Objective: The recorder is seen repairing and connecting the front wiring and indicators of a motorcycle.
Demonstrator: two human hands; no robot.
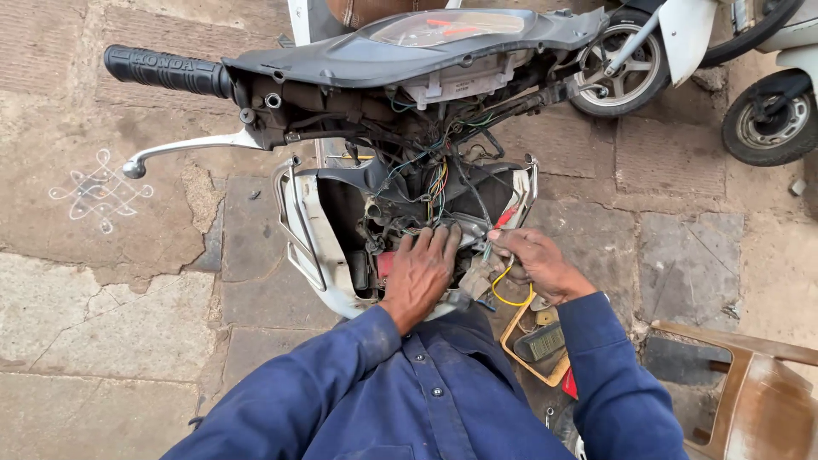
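A scooter with its front cover off stands in front of me, showing a tangle of coloured wires [434,183] inside the white front body [311,247]. My left hand [422,273] lies palm down inside the opening, fingers spread over the parts below the wires. My right hand [532,260] pinches a small red-tipped piece with wires at the right side of the opening, and a yellow wire [503,294] loops beneath it. The handlebar [170,71] with a black grip and a silver brake lever [183,149] crosses the top. Both my sleeves are dark blue.
Stone paving lies all around, with a white chalk pattern [100,189] at the left. Wheels of other scooters [626,64] [771,119] stand at the top right. A brown panel [750,388] lies at the lower right, and a yellow-rimmed tray with a brush [537,341] sits beside my right arm.
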